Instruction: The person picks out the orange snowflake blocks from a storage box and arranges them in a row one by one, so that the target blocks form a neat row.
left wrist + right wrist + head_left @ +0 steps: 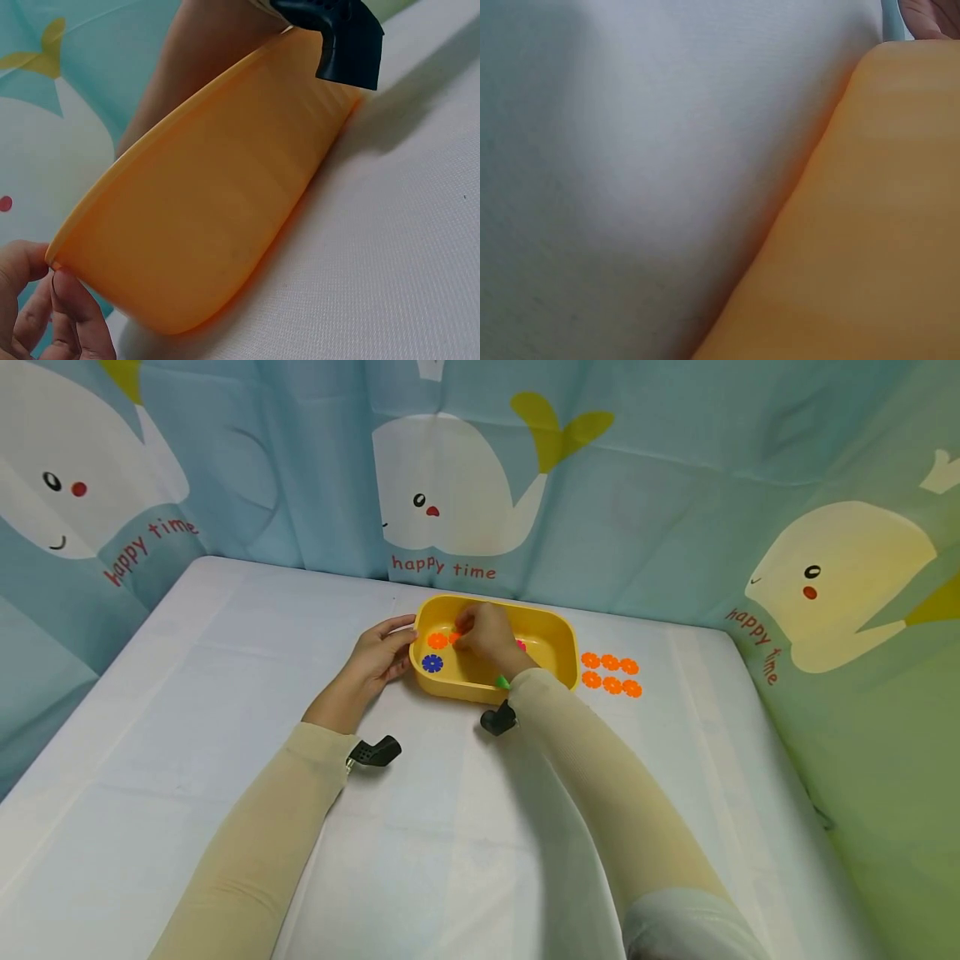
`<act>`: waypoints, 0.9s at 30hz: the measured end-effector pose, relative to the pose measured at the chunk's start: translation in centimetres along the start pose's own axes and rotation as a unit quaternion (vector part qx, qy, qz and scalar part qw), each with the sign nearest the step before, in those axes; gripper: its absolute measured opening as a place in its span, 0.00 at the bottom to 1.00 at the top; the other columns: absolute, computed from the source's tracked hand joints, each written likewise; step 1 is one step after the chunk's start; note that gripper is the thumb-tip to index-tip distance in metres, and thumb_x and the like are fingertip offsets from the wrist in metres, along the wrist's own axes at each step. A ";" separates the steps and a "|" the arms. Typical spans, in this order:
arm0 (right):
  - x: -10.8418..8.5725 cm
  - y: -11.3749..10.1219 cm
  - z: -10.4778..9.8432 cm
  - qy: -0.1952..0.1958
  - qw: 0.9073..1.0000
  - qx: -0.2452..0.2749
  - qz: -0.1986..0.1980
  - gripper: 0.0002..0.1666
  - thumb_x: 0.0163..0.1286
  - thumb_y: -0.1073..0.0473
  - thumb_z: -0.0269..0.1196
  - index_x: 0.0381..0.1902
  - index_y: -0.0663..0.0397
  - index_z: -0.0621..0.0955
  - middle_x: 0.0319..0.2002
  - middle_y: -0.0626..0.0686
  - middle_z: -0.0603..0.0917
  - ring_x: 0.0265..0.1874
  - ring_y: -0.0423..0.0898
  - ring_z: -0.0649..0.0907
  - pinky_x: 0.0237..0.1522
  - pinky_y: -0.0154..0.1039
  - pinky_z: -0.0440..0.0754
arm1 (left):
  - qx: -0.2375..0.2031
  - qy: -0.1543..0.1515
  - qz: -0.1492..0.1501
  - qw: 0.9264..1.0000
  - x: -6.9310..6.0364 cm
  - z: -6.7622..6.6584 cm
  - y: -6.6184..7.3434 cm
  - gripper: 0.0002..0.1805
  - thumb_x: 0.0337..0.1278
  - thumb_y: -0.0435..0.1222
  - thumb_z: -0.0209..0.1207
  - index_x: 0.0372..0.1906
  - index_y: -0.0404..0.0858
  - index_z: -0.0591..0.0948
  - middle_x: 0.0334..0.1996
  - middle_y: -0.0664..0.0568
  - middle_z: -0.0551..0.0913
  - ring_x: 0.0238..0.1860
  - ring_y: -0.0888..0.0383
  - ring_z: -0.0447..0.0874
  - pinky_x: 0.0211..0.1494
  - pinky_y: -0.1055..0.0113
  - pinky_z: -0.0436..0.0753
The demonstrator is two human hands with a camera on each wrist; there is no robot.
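On the table stands a yellow plastic basin. My left hand holds its left end; in the left wrist view the thumb and fingers pinch the rim. My right hand reaches down inside, fingers curled at an orange flower-shaped disc that they partly cover. Left of it lies another orange disc, with a blue disc nearer the front. A pink piece and a green piece show partly beside the right wrist. The right wrist view shows only the basin's outer wall, not the right fingers.
Several orange flower discs lie in two rows on the table just right of the basin. A white cloth covers the table. Behind it hangs a blue curtain with whale prints. Black wrist cameras jut out from both sleeves.
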State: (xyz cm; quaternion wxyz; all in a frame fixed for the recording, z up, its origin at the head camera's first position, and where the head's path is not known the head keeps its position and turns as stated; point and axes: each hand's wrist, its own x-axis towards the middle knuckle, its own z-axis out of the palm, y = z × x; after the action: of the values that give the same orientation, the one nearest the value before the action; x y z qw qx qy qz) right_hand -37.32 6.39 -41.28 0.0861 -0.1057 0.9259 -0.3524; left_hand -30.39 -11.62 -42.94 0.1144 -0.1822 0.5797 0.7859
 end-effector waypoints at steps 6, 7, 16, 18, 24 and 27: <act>0.1 0.0 0.1 -0.002 1.000 0.006 0.001 0.13 0.58 0.70 0.71 0.42 0.62 0.83 0.42 0.57 0.83 0.43 0.51 0.77 0.54 0.38 0.80 | -0.004 0.000 -0.002 1.000 0.0 0.0 0.1 0.22 0.66 0.37 0.60 0.64 0.49 0.76 0.48 0.49 0.78 0.25 0.63 0.74 0.26 0.78 0.79; 0.0 0.0 0.1 -0.002 1.000 0.007 0.001 0.13 0.58 0.70 0.71 0.42 0.62 0.83 0.42 0.57 0.83 0.43 0.51 0.77 0.54 0.38 0.80 | -0.003 0.000 -0.002 1.000 0.0 0.0 0.1 0.22 0.66 0.37 0.60 0.64 0.49 0.76 0.48 0.49 0.78 0.25 0.63 0.74 0.26 0.78 0.79; -0.2 -0.3 0.2 0.000 1.000 -0.001 0.005 0.15 0.56 0.69 0.73 0.42 0.61 0.83 0.43 0.57 0.83 0.44 0.51 0.77 0.56 0.38 0.80 | 0.000 -0.001 0.001 1.000 -0.1 0.1 0.0 0.22 0.66 0.37 0.60 0.64 0.50 0.76 0.50 0.49 0.78 0.28 0.62 0.75 0.27 0.78 0.79; -0.2 -0.3 0.3 0.002 1.000 -0.007 0.001 0.15 0.56 0.69 0.73 0.42 0.60 0.83 0.42 0.57 0.83 0.44 0.51 0.77 0.56 0.38 0.79 | -0.002 -0.002 0.002 1.000 -0.1 0.0 0.0 0.22 0.66 0.37 0.60 0.64 0.49 0.76 0.50 0.48 0.78 0.28 0.62 0.75 0.27 0.78 0.79; -0.1 -0.3 0.3 0.004 1.000 -0.015 -0.007 0.15 0.55 0.69 0.73 0.41 0.60 0.83 0.42 0.56 0.83 0.44 0.50 0.76 0.57 0.38 0.79 | 0.001 -0.002 0.004 1.000 0.0 0.0 0.0 0.22 0.66 0.37 0.60 0.64 0.50 0.76 0.51 0.48 0.78 0.28 0.63 0.75 0.27 0.78 0.79; -0.2 -0.3 0.2 -0.002 1.000 -0.011 -0.008 0.15 0.56 0.70 0.72 0.43 0.60 0.83 0.43 0.56 0.83 0.45 0.50 0.77 0.58 0.38 0.78 | 0.003 -0.002 0.004 1.000 0.0 0.0 0.1 0.22 0.66 0.37 0.60 0.64 0.49 0.76 0.51 0.48 0.78 0.27 0.63 0.75 0.27 0.77 0.79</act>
State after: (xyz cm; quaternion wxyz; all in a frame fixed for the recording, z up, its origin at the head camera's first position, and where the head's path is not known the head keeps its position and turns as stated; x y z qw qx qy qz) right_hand -37.02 6.10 -41.25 0.0840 -0.1148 0.9285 -0.3430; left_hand -30.40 -11.63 -42.89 0.1129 -0.1781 0.5828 0.7848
